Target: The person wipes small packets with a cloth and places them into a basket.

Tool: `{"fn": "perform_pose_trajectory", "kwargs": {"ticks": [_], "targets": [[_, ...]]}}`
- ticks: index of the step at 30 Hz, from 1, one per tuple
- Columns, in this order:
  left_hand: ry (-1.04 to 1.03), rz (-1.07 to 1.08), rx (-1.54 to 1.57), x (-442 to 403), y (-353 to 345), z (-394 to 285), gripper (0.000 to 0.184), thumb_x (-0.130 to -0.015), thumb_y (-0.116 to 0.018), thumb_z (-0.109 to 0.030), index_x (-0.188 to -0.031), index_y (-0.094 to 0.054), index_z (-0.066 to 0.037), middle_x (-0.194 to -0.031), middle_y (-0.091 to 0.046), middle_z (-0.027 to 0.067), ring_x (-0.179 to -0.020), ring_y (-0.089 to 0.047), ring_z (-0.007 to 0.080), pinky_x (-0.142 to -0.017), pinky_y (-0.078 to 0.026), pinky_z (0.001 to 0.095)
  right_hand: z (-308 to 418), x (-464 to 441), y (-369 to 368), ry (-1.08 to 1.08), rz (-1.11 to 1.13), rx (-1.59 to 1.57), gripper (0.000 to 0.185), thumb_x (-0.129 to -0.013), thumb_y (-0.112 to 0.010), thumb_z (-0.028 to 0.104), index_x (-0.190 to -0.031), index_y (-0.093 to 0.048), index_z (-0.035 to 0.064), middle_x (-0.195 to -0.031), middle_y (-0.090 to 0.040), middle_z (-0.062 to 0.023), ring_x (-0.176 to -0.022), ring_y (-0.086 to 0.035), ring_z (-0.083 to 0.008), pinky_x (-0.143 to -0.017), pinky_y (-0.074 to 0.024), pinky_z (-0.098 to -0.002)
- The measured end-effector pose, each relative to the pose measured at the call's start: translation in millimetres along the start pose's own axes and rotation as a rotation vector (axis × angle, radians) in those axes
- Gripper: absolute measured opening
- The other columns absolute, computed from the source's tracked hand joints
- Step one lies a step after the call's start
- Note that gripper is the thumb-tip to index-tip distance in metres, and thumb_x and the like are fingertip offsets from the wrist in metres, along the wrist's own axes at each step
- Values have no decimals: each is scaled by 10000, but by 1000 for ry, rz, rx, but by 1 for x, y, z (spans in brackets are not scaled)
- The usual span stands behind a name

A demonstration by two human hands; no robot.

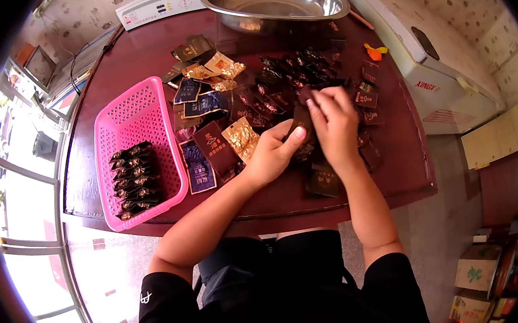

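Observation:
My left hand (272, 154) is closed on a dark foil packet (302, 122), thumb on top, over the front middle of the table. Against the packet's upper end, the fingers of my right hand (335, 123) are pinched together; part of the packet is hidden by them. Beyond both hands spreads a heap of dark packets (300, 68). Beside my left hand lie a gold packet (241, 139), a maroon packet (215, 146) and a blue packet (197, 166). Another dark packet (323, 181) rests below my right hand.
A pink basket (178, 161) at the left holds a row of dark packets (134, 182). At the back of the dark red table (402, 151) stands a steel basin (276, 21). An orange balloon (374, 52) lies far right, near a white freezer (440, 83) with a phone (425, 42) on it.

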State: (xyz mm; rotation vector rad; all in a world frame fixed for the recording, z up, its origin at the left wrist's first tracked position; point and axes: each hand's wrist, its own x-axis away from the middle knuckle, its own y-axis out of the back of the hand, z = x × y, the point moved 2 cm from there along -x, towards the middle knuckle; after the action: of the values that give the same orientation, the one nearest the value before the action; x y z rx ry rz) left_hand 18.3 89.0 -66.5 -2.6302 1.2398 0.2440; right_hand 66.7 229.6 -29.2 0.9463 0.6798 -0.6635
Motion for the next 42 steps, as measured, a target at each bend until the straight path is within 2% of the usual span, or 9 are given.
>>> {"fn": "perform_pose_trajectory", "kwargs": {"ticks": [2,5,10,16,20,23,31,36,42], "targets": [[-31,-20,35,-3,-1,-5,377,-1044,-503,-323,-1089,-634,27,-932,-656,19,-891,-576,68,-811,-472,232,-3,-11,18,-137,-70,-121,139,-901,-655,42,-1023,-665,-23,-927,-602,-115,-808,-607,-252,-731,-493,-339],[152,-167,485,-6,18,-7,309,-1039,-501,-309,-1085,-622,-28,-892,-696,57,-743,-679,150,-703,-566,292,0,-14,29,-24,-259,-164,123,-930,-634,63,-1010,-661,-26,-919,-611,-104,-810,-607,-218,-720,-486,-308],[255,-280,753,-8,19,-13,357,-1029,-492,-390,-1111,-620,-67,-986,-669,63,-861,-651,151,-765,-553,314,47,5,2,283,153,-326,266,-761,-783,41,-1000,-682,-16,-917,-592,-90,-804,-591,-235,-679,-496,-339],[483,-218,835,-2,14,-26,463,-957,-556,-538,-1146,-624,-120,-968,-664,44,-820,-641,169,-697,-517,319,44,9,1,366,236,-433,354,-625,-779,-38,-966,-695,7,-925,-586,-79,-776,-567,-245,-656,-479,-360],[517,-180,824,-3,20,-14,432,-964,-551,-532,-1142,-631,-147,-976,-657,13,-866,-621,171,-788,-495,351,42,6,0,374,212,-410,311,-641,-786,-35,-935,-690,2,-907,-590,-76,-764,-566,-246,-648,-477,-359],[424,-271,597,-3,11,-28,354,-1055,-430,-379,-1222,-586,-108,-1082,-648,13,-1010,-602,111,-869,-492,324,34,1,2,234,41,-283,246,-692,-802,-9,-912,-693,-6,-861,-595,-76,-751,-580,-238,-625,-484,-342],[320,-248,850,-7,23,-14,363,-1061,-406,-378,-1228,-564,-97,-1101,-645,57,-953,-638,164,-791,-535,329,39,5,-2,299,255,-452,253,-683,-807,-4,-900,-679,-12,-874,-604,-68,-767,-590,-225,-642,-493,-339],[235,-255,505,-8,20,2,358,-1052,-448,-367,-1154,-591,-56,-1008,-662,55,-900,-643,132,-758,-539,291,35,3,1,201,56,-257,243,-697,-808,2,-902,-679,-18,-867,-598,-77,-751,-586,-232,-622,-480,-331],[123,-289,551,-8,21,-9,330,-1062,-449,-309,-1156,-620,-43,-1041,-669,24,-928,-610,92,-843,-489,262,38,2,5,168,95,-287,230,-705,-804,-8,-902,-686,0,-860,-608,-74,-736,-603,-220,-617,-496,-322]]}}
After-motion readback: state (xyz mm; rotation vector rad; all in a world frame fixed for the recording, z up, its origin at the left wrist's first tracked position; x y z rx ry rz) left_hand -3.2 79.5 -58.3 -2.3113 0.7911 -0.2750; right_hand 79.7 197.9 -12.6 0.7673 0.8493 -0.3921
